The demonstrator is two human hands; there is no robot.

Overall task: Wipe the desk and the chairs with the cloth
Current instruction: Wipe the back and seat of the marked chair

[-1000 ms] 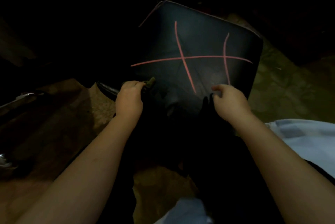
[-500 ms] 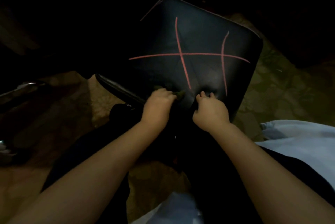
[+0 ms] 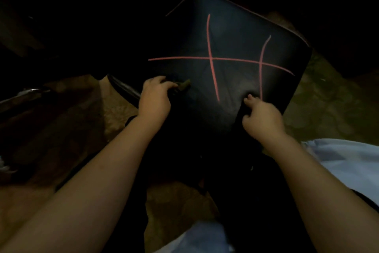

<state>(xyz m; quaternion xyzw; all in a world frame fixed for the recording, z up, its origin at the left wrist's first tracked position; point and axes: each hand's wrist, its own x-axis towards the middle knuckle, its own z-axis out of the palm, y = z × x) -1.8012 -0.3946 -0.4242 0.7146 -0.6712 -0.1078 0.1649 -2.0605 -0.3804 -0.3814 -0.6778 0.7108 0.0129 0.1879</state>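
Cloth: small dark olive rag (image 3: 184,84), on the near-left part of the black padded chair seat with red stitched lines (image 3: 235,33).
Left hand (image 3: 154,99): fingers clamped on the rag.
Right hand (image 3: 262,117): fingers curled at the seat's near edge; whether they hold anything, I cannot tell.
Risk: it's dim, so patches may get missed.

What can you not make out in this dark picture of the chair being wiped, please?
1. Cloth: head view, only a greenish tip shows; the left hand gripping it covers the rest.
2. Right hand: fingers curled at the chair seat edge; darkness hides whether they hold anything.
3. Chair legs: hidden under the seat and arms.
4. Desk: nowhere to be made out; the surroundings are black.
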